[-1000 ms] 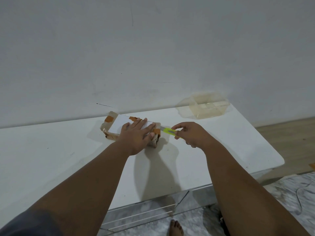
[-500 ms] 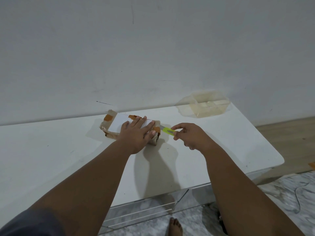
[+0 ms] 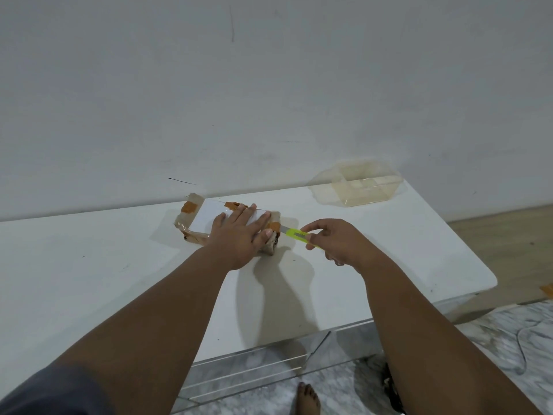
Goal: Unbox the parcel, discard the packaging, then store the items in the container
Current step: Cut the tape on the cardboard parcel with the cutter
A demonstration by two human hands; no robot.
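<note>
A small parcel (image 3: 199, 218) wrapped in brown tape, with a white label on top, lies near the back of the white table (image 3: 89, 274). My left hand (image 3: 239, 235) presses flat on the parcel's right half, fingers spread. Gripped in my right hand (image 3: 336, 241) is a neon-yellow utility knife (image 3: 294, 234), whose blade tip touches the parcel's right end beside my left fingertips. A clear plastic container (image 3: 366, 187), empty, stands at the table's back right corner.
A grey-white wall runs directly behind the table. The table's right edge drops to a wooden floor with an orange tape scrap (image 3: 547, 290). Below the front edge are marbled floor tiles, a thin cable (image 3: 520, 351) and a bare foot (image 3: 306, 398).
The knife and my right hand have shifted slightly along the parcel's right end. My left hand stays pressed on the parcel.
</note>
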